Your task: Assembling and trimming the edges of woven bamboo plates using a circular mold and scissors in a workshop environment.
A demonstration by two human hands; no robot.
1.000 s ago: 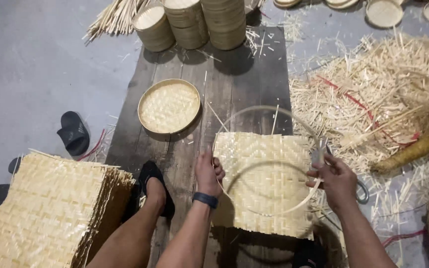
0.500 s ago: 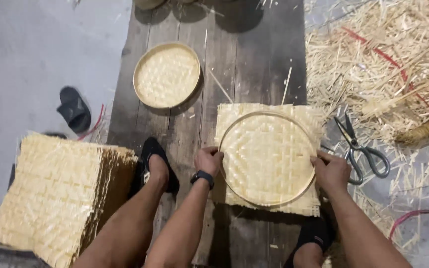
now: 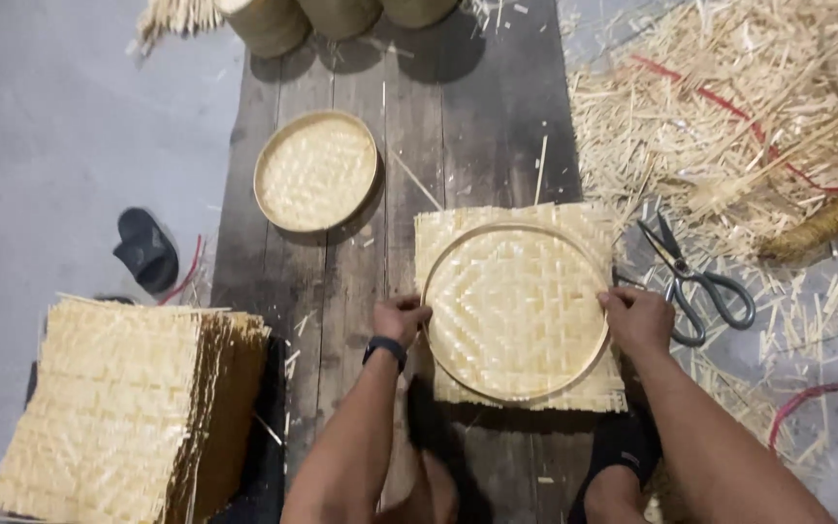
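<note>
Head view: scissors [image 3: 695, 281] now laid down right of the square woven mat [image 3: 521, 303], off the right hand [image 3: 640, 320]. Both hands, left hand [image 3: 400, 318] too, fingers closed on the one bamboo hoop [image 3: 516, 312], pressed onto the mat on the plank floor [image 3: 458, 136]. One finished tray [image 3: 316, 171], one mat stack [image 3: 118, 408].

A square woven bamboo mat [image 3: 521, 306] lies on a wooden plank platform [image 3: 458, 126], with a round bamboo hoop [image 3: 438, 354] on top of it. The left hand [image 3: 400, 317] is at the hoop's left edge, the right hand [image 3: 639, 320] at its right. Scissors [image 3: 695, 281] lie just right of the mat. A finished round tray [image 3: 316, 171] sits far left on the planks. A stack of woven mats [image 3: 113, 408] stands near left; a heap of bamboo strips [image 3: 729, 107] spreads far right.
</note>
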